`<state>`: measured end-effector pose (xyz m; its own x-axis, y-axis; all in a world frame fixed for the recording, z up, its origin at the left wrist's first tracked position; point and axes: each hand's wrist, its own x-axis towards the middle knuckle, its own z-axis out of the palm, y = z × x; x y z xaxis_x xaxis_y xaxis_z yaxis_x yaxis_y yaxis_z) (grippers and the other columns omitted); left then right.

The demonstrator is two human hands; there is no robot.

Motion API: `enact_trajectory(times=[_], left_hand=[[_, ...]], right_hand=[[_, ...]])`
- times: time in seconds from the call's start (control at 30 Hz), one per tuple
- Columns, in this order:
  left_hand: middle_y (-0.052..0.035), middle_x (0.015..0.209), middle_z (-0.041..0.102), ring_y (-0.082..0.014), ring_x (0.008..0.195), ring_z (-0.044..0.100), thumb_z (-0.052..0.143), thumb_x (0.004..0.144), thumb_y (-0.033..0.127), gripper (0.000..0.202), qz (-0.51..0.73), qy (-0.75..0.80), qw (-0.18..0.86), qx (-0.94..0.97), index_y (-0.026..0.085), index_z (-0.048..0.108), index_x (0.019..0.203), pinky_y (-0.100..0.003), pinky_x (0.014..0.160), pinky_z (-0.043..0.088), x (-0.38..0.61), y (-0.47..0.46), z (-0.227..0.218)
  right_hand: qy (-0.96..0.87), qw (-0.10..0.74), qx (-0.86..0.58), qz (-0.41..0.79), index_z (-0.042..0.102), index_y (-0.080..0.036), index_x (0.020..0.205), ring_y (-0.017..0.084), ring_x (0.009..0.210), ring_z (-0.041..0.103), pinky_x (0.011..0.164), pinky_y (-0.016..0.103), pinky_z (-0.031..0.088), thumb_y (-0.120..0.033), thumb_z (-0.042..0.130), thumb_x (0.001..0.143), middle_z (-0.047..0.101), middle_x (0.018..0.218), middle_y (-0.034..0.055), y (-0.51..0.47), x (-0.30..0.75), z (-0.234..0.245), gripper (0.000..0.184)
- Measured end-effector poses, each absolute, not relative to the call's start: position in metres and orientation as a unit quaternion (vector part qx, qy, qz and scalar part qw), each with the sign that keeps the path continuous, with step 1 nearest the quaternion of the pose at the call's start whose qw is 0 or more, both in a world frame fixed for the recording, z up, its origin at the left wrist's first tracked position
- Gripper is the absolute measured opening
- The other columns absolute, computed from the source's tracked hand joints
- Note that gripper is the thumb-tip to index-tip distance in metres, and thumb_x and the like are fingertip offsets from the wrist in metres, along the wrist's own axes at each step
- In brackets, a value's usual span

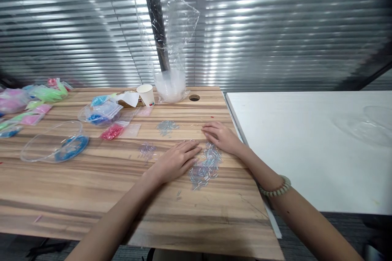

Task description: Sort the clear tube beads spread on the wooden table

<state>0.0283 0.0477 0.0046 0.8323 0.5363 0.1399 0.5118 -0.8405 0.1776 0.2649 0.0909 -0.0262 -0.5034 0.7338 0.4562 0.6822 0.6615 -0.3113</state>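
Observation:
A loose pile of small clear tube beads [204,168] lies on the wooden table [92,187]. My left hand [176,161] rests flat on the wood at the pile's left edge, fingers stretched out towards it. My right hand [221,136] lies palm down just behind the pile, fingers extended to the left, with a bead bracelet [277,189] on its wrist. Neither hand holds anything. Two smaller bead clusters lie nearby, one [167,126] farther back and one [147,149] to the left.
A clear bowl with blue beads [56,142] stands at the left. Several bags of coloured beads [101,112] lie behind it. A paper cup [146,94] and a stack of clear bowls in plastic wrap [170,83] stand at the back. A white table [306,147] adjoins on the right.

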Motion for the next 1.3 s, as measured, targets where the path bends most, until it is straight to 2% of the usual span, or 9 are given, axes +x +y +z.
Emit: enact_trajectory(times=[1.3], left_hand=[[-0.0108, 0.138, 0.043, -0.023, 0.127, 0.039, 0.037, 0.096, 0.029, 0.037, 0.098, 0.276, 0.079, 0.953, 0.017, 0.046, 0.13, -0.041, 0.106, 0.035, 0.0282, 0.0467, 0.0041]], right_hand=[[-0.867, 0.283, -0.406, 0.049, 0.063, -0.019, 0.108, 0.024, 0.108, 0.053, 0.091, 0.045, 0.046, -0.02, 0.045, 0.091, 0.063, 0.11, 0.0086, 0.0879, 0.263, -0.0223, 0.026]])
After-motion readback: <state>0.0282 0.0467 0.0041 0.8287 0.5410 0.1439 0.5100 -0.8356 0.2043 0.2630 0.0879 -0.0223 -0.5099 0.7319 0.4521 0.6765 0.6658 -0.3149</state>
